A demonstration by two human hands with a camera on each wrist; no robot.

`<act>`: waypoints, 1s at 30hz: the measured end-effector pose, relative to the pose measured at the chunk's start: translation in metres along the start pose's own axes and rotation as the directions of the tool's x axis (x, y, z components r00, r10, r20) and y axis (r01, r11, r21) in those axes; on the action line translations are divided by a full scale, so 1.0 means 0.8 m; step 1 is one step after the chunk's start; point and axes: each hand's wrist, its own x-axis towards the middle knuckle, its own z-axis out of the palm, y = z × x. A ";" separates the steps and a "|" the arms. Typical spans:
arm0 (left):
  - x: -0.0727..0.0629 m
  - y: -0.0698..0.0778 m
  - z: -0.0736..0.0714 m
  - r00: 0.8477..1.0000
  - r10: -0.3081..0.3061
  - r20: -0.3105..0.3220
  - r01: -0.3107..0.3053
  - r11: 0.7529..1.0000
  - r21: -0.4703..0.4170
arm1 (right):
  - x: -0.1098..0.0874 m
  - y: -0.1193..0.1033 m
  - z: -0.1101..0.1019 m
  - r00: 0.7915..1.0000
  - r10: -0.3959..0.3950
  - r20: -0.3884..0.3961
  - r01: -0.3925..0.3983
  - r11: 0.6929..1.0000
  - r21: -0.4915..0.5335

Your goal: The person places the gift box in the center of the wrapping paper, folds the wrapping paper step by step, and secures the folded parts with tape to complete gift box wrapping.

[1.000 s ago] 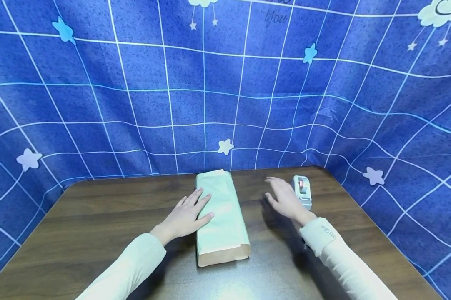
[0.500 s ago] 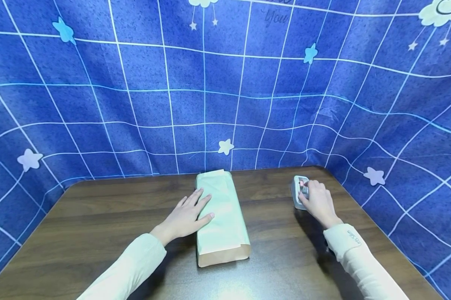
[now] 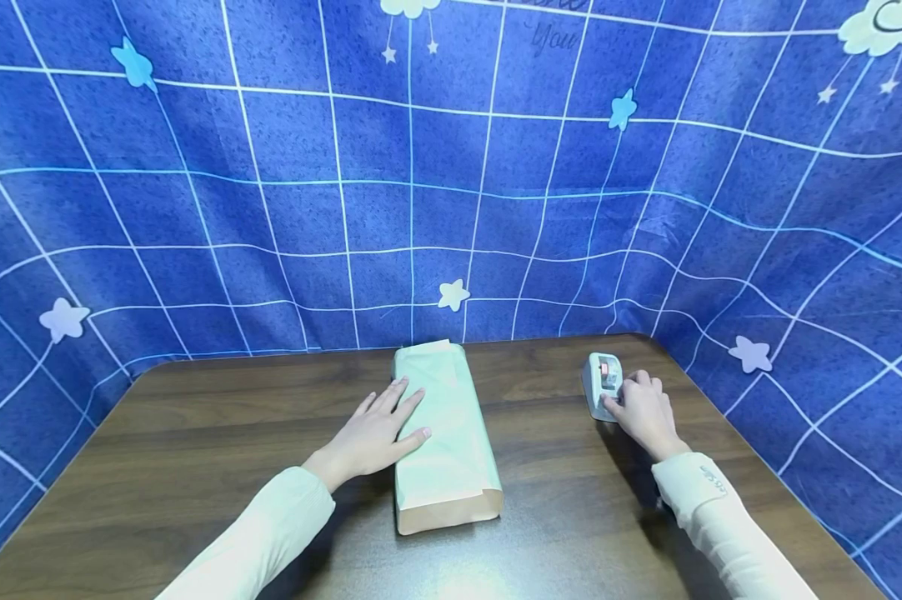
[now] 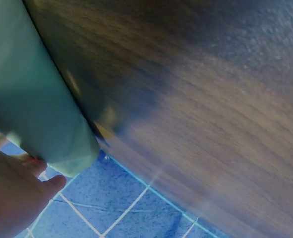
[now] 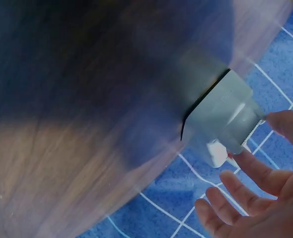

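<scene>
A long box-shaped parcel point(image 3: 451, 433) in pale green paper lies on the wooden table, a beige band along its near end. My left hand point(image 3: 372, 433) rests on its left side, fingers spread across the top. In the left wrist view, the parcel point(image 4: 37, 99) stands beside the fingers. To the right sits a grey-white tape dispenser point(image 3: 599, 387) with a small roll in it. My right hand point(image 3: 648, 417) has thumb and index finger at the dispenser's near end. The right wrist view shows them at either end of the serrated cutter on the tape dispenser point(image 5: 221, 114), other fingers loosely bent.
The dark wooden table point(image 3: 256, 433) carries the parcel in the middle and the dispenser near its right back corner. A blue curtain point(image 3: 271, 208) with white grid lines and stars hangs behind the table and along its right side.
My right hand has moved right from beside the dispenser, then over its roll, and now down to its near cutter end. The left hand and parcel have stayed put.
</scene>
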 end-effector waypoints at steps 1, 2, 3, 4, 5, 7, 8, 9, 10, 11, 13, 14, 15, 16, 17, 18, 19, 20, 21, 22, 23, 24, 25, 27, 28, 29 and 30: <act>0.000 0.000 0.000 1.000 0.000 0.000 0.000 1.000 -0.001 | 0.000 -0.001 0.000 1.000 0.007 -0.005 -0.007 1.000 0.010; 0.000 0.000 0.000 1.000 0.000 0.000 0.000 1.000 -0.002 | 0.000 -0.002 0.000 1.000 0.017 -0.009 -0.017 1.000 0.021; -0.001 0.000 0.000 1.000 0.001 -0.001 -0.001 1.000 -0.005 | -0.001 -0.004 -0.001 1.000 0.029 -0.009 -0.029 0.999 0.033; -0.001 0.000 0.000 1.000 0.002 -0.003 -0.002 1.000 -0.008 | -0.001 -0.005 -0.001 0.999 0.041 -0.010 -0.041 0.998 0.044; -0.001 0.001 0.000 1.000 0.001 -0.003 -0.001 1.000 -0.010 | -0.001 -0.006 -0.002 0.999 0.054 -0.007 -0.053 0.997 0.057; -0.001 0.001 0.000 1.000 0.000 -0.004 -0.001 1.000 -0.014 | 0.000 -0.009 -0.002 0.997 0.082 0.005 -0.082 0.993 0.080; -0.001 0.001 0.000 1.000 0.000 -0.004 0.000 1.000 -0.017 | 0.000 -0.011 -0.002 0.995 0.101 0.015 -0.102 0.990 0.096; -0.001 0.001 0.000 1.000 0.000 -0.004 0.000 1.000 -0.017 | 0.000 -0.012 -0.002 0.993 0.115 0.024 -0.117 0.987 0.110; -0.001 0.001 0.000 1.000 0.000 -0.006 0.000 1.000 -0.016 | 0.001 -0.013 -0.002 0.992 0.124 0.030 -0.127 0.985 0.120; -0.001 0.001 0.000 1.000 -0.002 -0.004 0.002 1.000 -0.018 | 0.002 -0.014 -0.002 0.990 0.135 0.036 -0.139 0.981 0.133; 0.000 0.000 0.000 1.000 0.000 -0.005 0.000 1.000 -0.018 | 0.002 -0.014 -0.002 0.987 0.153 0.042 -0.158 0.975 0.158; 0.000 0.000 0.000 1.000 0.000 -0.005 0.000 1.000 -0.017 | 0.003 -0.014 -0.002 0.987 0.157 0.043 -0.162 0.972 0.168; 0.000 0.000 0.000 1.000 -0.002 -0.002 0.002 1.000 -0.015 | 0.003 -0.014 -0.002 0.987 0.155 0.042 -0.160 0.972 0.173; 0.000 0.000 0.000 1.000 -0.004 0.000 0.004 1.000 -0.014 | 0.004 -0.014 -0.001 0.987 0.155 0.040 -0.160 0.971 0.176; 0.000 0.000 0.000 1.000 -0.002 -0.001 0.002 1.000 -0.015 | 0.004 -0.015 -0.001 0.987 0.157 0.040 -0.161 0.970 0.179; 0.000 0.000 0.000 1.000 0.000 -0.001 0.000 1.000 -0.013 | 0.004 -0.015 -0.001 0.986 0.159 0.041 -0.164 0.970 0.182; 0.000 0.000 0.000 1.000 -0.001 0.001 0.001 1.000 -0.011 | 0.004 -0.015 -0.001 0.986 0.162 0.043 -0.167 0.969 0.184; 0.000 0.000 0.000 1.000 0.000 0.002 0.000 1.000 -0.009 | 0.004 -0.016 0.000 0.985 0.164 0.045 -0.170 0.968 0.184; 0.000 0.000 0.000 1.000 0.002 0.000 -0.002 1.000 -0.010 | 0.004 -0.016 0.000 0.984 0.170 0.049 -0.177 0.966 0.188; -0.001 0.000 0.000 1.000 0.006 -0.003 -0.007 1.000 -0.012 | 0.004 -0.017 0.000 0.983 0.178 0.052 -0.184 0.964 0.191; -0.001 0.000 0.000 1.000 0.009 -0.005 -0.009 1.000 -0.012 | 0.004 -0.018 -0.001 0.981 0.185 0.053 -0.192 0.961 0.198; -0.001 0.000 -0.001 1.000 0.007 -0.002 -0.007 1.000 -0.013 | 0.005 -0.018 0.000 0.981 0.189 0.053 -0.195 0.960 0.201; -0.001 0.001 -0.001 1.000 0.005 -0.001 -0.006 1.000 -0.012 | 0.005 -0.019 -0.001 0.980 0.194 0.055 -0.201 0.958 0.203; -0.002 0.001 -0.002 1.000 0.007 -0.002 -0.007 1.000 -0.016 | 0.007 -0.020 -0.002 0.978 0.201 0.060 -0.209 0.957 0.200; -0.002 0.001 -0.002 1.000 0.004 0.002 -0.004 1.000 -0.016 | 0.008 -0.020 -0.003 0.977 0.205 0.064 -0.214 0.957 0.196; -0.002 0.001 -0.002 1.000 -0.001 0.006 0.002 1.000 -0.016 | 0.009 -0.020 -0.003 0.976 0.208 0.068 -0.218 0.957 0.193; -0.002 0.001 -0.002 1.000 -0.002 0.007 0.002 1.000 -0.016 | 0.010 -0.021 -0.004 0.975 0.209 0.074 -0.219 0.958 0.185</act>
